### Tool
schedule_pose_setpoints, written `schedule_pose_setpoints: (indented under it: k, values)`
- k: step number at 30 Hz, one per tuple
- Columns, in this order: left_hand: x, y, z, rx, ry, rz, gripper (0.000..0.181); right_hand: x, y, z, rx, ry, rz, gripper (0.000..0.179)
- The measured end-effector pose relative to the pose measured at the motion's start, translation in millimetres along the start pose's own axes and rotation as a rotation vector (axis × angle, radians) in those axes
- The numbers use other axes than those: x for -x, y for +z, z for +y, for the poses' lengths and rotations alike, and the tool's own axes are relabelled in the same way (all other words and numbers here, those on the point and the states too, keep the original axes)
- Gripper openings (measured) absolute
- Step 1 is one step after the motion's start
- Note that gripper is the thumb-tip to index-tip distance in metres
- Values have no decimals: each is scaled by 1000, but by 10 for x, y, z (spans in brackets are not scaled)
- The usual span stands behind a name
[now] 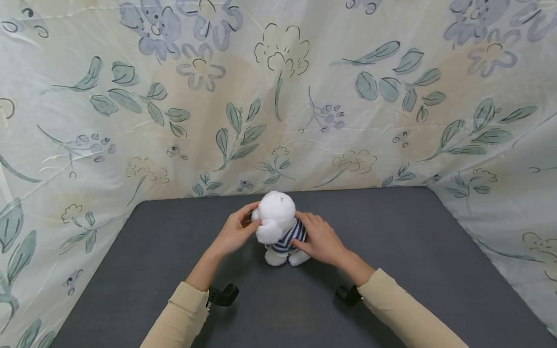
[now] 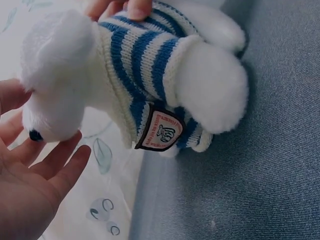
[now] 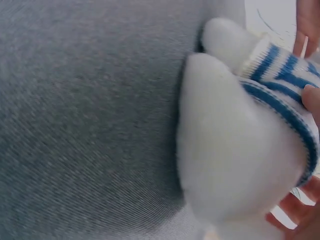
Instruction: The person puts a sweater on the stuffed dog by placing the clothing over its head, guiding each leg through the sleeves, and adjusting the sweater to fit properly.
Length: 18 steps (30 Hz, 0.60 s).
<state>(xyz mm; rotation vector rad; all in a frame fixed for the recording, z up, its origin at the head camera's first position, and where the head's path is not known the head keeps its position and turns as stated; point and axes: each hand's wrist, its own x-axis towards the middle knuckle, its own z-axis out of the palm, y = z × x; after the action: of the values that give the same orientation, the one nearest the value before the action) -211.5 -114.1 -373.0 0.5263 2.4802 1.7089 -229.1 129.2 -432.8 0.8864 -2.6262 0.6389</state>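
A white plush dog (image 1: 275,212) in a blue-and-white striped knit sweater (image 2: 145,55) stands on the dark grey table. My left hand (image 1: 237,231) holds its muzzle, thumb on one side and fingers on the other; the dark nose (image 2: 35,135) shows between them in the left wrist view. With my right hand (image 1: 321,238) I grip the sweatered body from the other side, thumb and fingers spread round its back. A label patch (image 2: 161,131) sits on the sweater's front. In the right wrist view, the white rump (image 3: 225,145) rests against the table.
The dark grey table (image 1: 174,270) spreads around the toy on all sides. Behind it and at both sides hangs a floral cloth (image 1: 278,96). A black wrist strap (image 1: 224,295) is on the left wrist, another (image 1: 347,295) on the right.
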Motion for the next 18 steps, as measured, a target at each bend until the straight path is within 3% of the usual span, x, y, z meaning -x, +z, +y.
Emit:
schedule_pose_setpoints:
  k: [5,11,15,18]
  values:
    - [11,4,44,-7,-7,9,46,-25,-93,18,-119,81,-12,57]
    - [0,2,43,-13,-9,12,47,-75,-166,47,-176,291,38,36]
    - [-9,3,33,-15,-15,17,47,-100,-187,45,-180,411,-10,33]
    - [-10,9,30,-12,-15,23,46,-112,-190,28,-195,448,-56,35]
